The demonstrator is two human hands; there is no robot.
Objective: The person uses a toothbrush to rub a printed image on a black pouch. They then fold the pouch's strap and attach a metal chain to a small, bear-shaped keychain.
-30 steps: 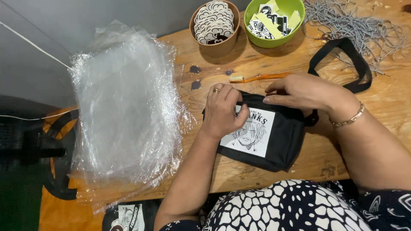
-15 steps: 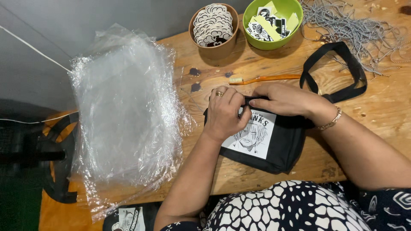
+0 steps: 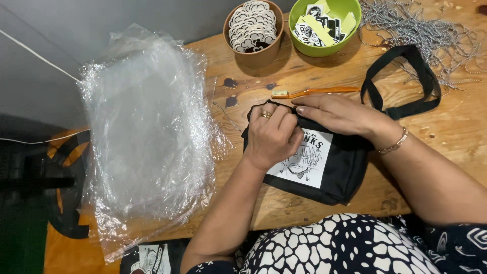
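Black fabric fills the middle of the wooden table [image 3: 456, 127]: a small pouch [image 3: 332, 175] with a printed white patch. Her left hand [image 3: 274, 137] pinches its top edge, fingers curled closed; her right hand [image 3: 340, 114] presses flat at two o'clock. An orange toothbrush [image 3: 314, 92] lies just beyond at twelve.

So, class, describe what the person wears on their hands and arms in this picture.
The left hand wears a gold ring on one finger. The right hand has a slim gold-coloured bracelet at the wrist. Both forearms are bare, with no sleeves in view. Nearer the body shows dark clothing with a white pebble-like pattern.
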